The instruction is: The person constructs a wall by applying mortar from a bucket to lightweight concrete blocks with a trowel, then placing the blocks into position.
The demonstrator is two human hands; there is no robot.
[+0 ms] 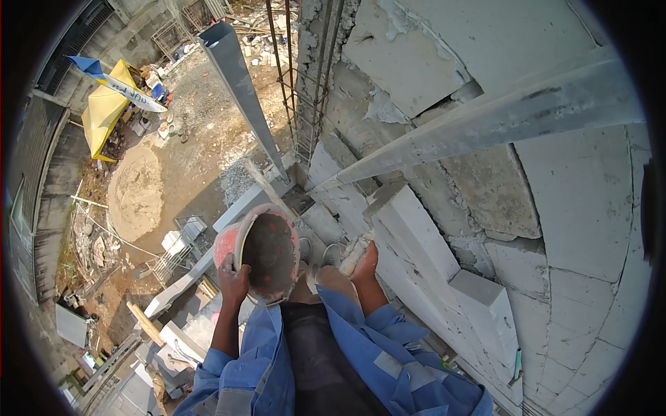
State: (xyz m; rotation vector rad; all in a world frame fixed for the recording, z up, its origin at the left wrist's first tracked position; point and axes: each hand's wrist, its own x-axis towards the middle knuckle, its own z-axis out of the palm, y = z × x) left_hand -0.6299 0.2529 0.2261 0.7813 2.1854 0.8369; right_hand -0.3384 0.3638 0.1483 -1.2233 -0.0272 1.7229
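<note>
A red, cement-smeared bucket (227,240) hangs in front of my body, tilted so that its inside faces me. Grey wet mortar (272,253) coats or fills the inside. My left hand (234,277) is closed on the bucket's near-left rim, thumb over the edge. On the other side, my right hand (366,263) curls around a pale, lumpy piece (355,254) whose kind I cannot tell. That hand is beside the block wall (409,236). My shoes (333,254) show between the bucket and the right hand.
A long metal straightedge (485,128) slants across the wall on the right. Upright rebar (316,90) and a grey channel-shaped post (243,97) rise ahead. Single pale blocks (479,291) jut out along the wall. Far below on the left lie a sand pile (137,191) and a yellow canopy (107,114).
</note>
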